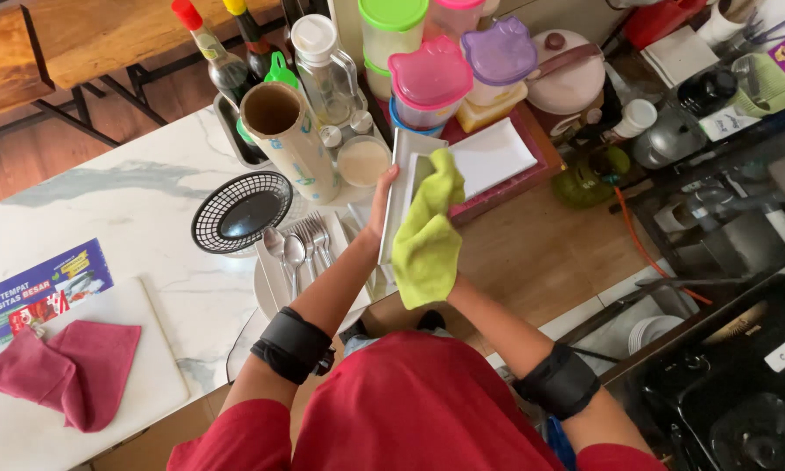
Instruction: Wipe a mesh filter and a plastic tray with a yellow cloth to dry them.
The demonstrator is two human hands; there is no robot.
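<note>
Left hand (380,202) grips white rectangular plate (403,187) upright by its edge, steadying it above the counter's (148,201) near edge. Right hand, hidden, probably closed inside yellow-green cloth (427,235), presses its face.

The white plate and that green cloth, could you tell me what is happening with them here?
A person in a red top holds a white rectangular plate on edge with the left hand, while the right hand, hidden under a yellow-green cloth, presses the cloth against its face. Below lie spoons and forks on another plate. A black mesh basket sits on the marble counter, left.
</note>
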